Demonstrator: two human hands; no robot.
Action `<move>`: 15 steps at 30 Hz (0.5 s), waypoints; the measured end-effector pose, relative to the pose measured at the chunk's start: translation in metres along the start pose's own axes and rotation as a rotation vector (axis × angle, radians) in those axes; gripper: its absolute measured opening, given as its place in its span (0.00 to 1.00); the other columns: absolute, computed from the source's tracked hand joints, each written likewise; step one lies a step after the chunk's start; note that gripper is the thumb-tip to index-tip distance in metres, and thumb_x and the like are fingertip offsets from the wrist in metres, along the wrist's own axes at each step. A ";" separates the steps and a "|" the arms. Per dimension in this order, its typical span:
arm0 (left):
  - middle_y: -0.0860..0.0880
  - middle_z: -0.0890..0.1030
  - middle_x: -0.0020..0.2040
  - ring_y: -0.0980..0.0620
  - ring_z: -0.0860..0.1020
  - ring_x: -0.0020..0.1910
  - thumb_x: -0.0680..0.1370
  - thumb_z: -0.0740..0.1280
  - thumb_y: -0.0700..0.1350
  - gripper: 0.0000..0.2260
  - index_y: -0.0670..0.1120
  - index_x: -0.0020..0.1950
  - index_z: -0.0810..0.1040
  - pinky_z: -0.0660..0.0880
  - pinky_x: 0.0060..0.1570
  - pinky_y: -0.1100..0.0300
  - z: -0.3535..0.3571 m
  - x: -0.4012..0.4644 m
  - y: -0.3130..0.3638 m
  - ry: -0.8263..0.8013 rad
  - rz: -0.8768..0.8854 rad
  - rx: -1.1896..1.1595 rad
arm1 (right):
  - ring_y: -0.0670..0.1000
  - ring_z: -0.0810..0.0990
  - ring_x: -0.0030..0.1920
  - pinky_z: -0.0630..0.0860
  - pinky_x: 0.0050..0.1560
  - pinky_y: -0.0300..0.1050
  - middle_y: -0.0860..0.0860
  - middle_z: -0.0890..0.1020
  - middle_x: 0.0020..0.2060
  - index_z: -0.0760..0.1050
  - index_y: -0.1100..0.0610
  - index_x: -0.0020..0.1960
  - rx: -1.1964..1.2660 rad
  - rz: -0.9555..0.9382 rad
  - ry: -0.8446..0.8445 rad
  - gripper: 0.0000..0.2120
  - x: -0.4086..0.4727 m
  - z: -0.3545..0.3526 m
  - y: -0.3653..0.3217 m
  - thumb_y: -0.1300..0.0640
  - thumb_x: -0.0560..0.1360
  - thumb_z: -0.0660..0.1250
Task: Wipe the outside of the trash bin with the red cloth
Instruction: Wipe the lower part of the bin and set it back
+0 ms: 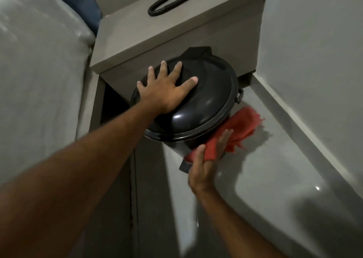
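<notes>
I see the left hand [167, 88] spread flat on the trash bin [206, 108] lid, right hand [208, 159] pressing the red cloth [239, 132] against the bin's lower side.

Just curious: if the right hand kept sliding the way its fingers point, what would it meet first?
Probably just more of the red cloth pressed against the black trash bin's side, then the grey floor near the wall; depth is unclear. The right hand points up-right.
</notes>
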State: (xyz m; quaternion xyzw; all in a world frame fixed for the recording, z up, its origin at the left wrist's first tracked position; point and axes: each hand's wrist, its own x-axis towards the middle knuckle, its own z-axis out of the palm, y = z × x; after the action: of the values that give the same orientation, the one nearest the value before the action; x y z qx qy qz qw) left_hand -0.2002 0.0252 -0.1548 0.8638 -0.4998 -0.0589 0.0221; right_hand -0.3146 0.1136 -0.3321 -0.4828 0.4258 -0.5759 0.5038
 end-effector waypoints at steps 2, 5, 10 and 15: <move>0.50 0.46 0.82 0.40 0.42 0.79 0.66 0.45 0.79 0.41 0.65 0.77 0.49 0.43 0.70 0.28 -0.001 -0.003 0.005 -0.015 -0.096 -0.027 | 0.57 0.50 0.81 0.49 0.80 0.56 0.60 0.49 0.81 0.47 0.60 0.80 0.019 0.258 0.068 0.30 0.013 -0.008 0.019 0.52 0.83 0.55; 0.47 0.43 0.82 0.35 0.40 0.78 0.67 0.46 0.78 0.42 0.62 0.78 0.47 0.43 0.67 0.24 0.002 -0.007 0.021 -0.024 -0.307 -0.111 | 0.59 0.62 0.77 0.58 0.78 0.56 0.62 0.60 0.78 0.56 0.64 0.79 0.287 0.542 0.186 0.24 0.041 -0.017 0.025 0.59 0.85 0.54; 0.38 0.36 0.80 0.26 0.35 0.74 0.69 0.49 0.76 0.46 0.54 0.80 0.42 0.43 0.67 0.24 -0.005 -0.011 0.059 -0.074 -0.520 -0.247 | 0.54 0.64 0.77 0.61 0.77 0.56 0.56 0.63 0.79 0.57 0.57 0.79 0.427 0.391 0.187 0.34 0.046 -0.023 -0.018 0.42 0.79 0.59; 0.35 0.46 0.80 0.26 0.47 0.75 0.54 0.43 0.85 0.59 0.56 0.79 0.44 0.51 0.68 0.30 -0.003 -0.027 0.049 -0.138 -0.307 -0.045 | 0.56 0.57 0.80 0.54 0.80 0.55 0.59 0.55 0.81 0.51 0.62 0.80 0.313 0.235 0.027 0.32 0.031 -0.039 -0.006 0.48 0.82 0.54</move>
State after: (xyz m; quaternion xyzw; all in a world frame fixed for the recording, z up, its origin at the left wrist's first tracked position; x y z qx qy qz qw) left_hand -0.2552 0.0235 -0.1447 0.9232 -0.3609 -0.1321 -0.0023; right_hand -0.3543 0.0842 -0.3290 -0.3376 0.3911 -0.5789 0.6309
